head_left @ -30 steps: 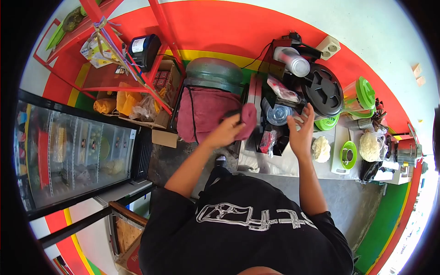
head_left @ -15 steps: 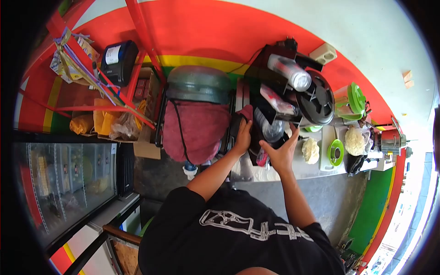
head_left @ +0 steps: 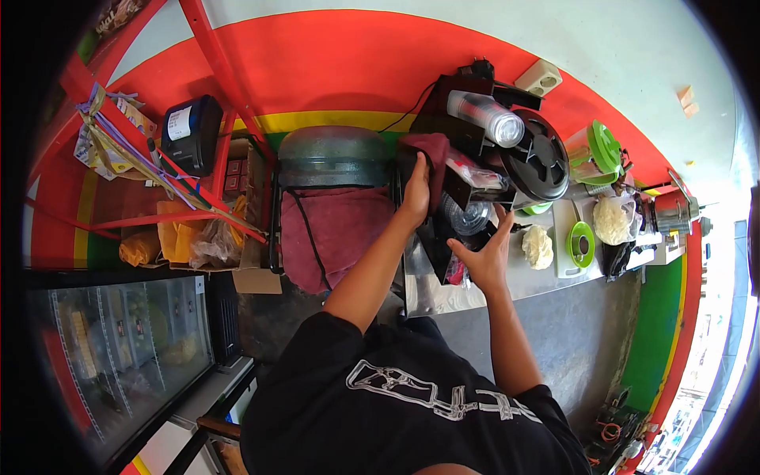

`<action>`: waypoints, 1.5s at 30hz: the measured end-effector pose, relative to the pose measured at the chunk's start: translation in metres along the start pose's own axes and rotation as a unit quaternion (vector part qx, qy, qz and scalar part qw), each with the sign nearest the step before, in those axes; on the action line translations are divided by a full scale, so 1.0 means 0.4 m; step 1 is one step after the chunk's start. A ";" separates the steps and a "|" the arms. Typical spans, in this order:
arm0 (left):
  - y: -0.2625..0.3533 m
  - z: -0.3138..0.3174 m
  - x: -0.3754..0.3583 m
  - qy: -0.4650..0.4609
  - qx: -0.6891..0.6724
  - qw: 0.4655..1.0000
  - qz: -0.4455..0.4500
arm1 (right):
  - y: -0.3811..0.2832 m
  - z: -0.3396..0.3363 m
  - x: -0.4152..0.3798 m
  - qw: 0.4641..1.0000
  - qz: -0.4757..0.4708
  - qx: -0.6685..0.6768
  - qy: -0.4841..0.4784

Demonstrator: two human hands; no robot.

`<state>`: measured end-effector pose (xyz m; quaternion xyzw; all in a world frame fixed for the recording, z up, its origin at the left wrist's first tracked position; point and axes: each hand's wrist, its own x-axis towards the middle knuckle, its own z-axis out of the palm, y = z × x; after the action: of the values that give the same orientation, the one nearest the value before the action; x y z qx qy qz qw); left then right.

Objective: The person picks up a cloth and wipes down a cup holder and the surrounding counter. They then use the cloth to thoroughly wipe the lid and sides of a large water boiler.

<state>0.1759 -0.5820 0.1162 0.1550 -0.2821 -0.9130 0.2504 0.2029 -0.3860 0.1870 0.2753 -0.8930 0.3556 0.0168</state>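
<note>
My left hand [head_left: 416, 192] is closed on a maroon cloth [head_left: 434, 148], pressing it along the left side of a black cup-and-lid rack [head_left: 427, 241]. Part of the cloth is hidden behind my fingers. At the rack's front right, my right hand [head_left: 487, 257] has thumb and fingers spread, with the fingertips right at its edge. Clear plastic lids [head_left: 467, 215] sit in the lower compartment, just beyond my right thumb. Higher up, the rack bears wrapped packets [head_left: 477, 172] and a sleeve of clear plastic cups [head_left: 487, 119].
A metal counter [head_left: 431, 297] carries the rack, a green bowl [head_left: 580, 244] and bagged white food [head_left: 613, 220]. A round black lid [head_left: 537, 158] stands beside the rack. On the left are a water jug [head_left: 336, 157], a draped maroon towel [head_left: 336, 233], a red shelf [head_left: 170, 220] and a glass-door fridge [head_left: 131, 332].
My left hand has slid up and away along the rack's side with the cloth. My right hand stays at the rack's front. The view has shifted slightly.
</note>
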 end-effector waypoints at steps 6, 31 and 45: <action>-0.026 -0.083 -0.183 -0.148 0.287 0.946 0.020 | -0.005 0.001 0.000 1.000 -0.022 -0.011 0.018; -0.036 -0.065 -0.213 -0.084 0.337 0.936 0.054 | -0.025 -0.039 0.025 0.997 0.024 0.075 -0.003; 0.101 -0.004 -0.213 -0.053 0.502 0.835 0.218 | -0.085 -0.045 0.095 0.994 -0.075 0.008 0.077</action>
<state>0.2622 -0.5653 0.1511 0.1456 -0.7411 -0.5746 0.3152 0.1849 -0.4127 0.2302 0.3136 -0.8630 0.3804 0.1104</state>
